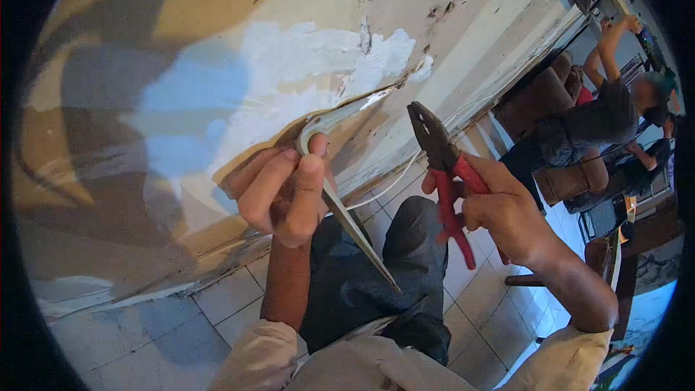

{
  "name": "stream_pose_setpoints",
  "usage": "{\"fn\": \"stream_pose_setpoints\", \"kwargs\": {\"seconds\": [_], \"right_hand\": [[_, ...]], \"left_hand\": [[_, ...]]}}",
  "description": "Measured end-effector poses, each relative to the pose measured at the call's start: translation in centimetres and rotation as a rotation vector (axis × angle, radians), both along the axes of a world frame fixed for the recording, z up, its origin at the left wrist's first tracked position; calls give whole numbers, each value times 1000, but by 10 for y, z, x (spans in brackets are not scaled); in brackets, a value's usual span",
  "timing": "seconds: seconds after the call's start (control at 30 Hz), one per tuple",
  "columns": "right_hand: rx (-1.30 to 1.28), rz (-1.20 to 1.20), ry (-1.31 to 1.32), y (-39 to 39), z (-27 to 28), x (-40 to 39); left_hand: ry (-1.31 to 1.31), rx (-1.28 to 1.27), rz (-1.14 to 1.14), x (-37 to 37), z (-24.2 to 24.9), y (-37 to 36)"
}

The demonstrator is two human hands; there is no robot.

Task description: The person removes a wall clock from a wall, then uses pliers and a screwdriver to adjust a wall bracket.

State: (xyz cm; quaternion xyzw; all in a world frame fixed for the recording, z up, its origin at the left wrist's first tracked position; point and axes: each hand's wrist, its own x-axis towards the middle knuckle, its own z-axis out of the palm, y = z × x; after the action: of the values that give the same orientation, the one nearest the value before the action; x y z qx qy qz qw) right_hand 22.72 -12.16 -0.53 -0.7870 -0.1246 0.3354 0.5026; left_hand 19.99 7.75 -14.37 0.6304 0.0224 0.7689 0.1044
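Note:
My left hand (pixel 286 188) pinches a pale, flat, cable-like strip (pixel 346 219) where it bends sharply in a hook shape. One leg of the strip runs up along the wall towards a crack in the plaster; the other slants down over my lap and ends in a narrow tip. My right hand (pixel 499 203) is wrapped round the red handles of combination pliers (pixel 433 137). Their dark jaws point up and left, apart from the strip. The handles are spread a little.
The wall (pixel 318 58) ahead has white filler patches and chipped paint. A thin white cable (pixel 391 190) runs near its foot above the tiled floor (pixel 470 326). At right, a person (pixel 590 112) with raised arms is near brown seats, with another person beyond.

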Motion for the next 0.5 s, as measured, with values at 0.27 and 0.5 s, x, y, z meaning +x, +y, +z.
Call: {"fn": "stream_pose_setpoints", "kwargs": {"seconds": [0.27, 0.5], "right_hand": [[103, 88, 118, -20, -25, 21], [132, 63, 13, -3, -10, 10]], "left_hand": [[2, -24, -52, 0, -8, 4], [-34, 24, -25, -1, -5, 7]]}}
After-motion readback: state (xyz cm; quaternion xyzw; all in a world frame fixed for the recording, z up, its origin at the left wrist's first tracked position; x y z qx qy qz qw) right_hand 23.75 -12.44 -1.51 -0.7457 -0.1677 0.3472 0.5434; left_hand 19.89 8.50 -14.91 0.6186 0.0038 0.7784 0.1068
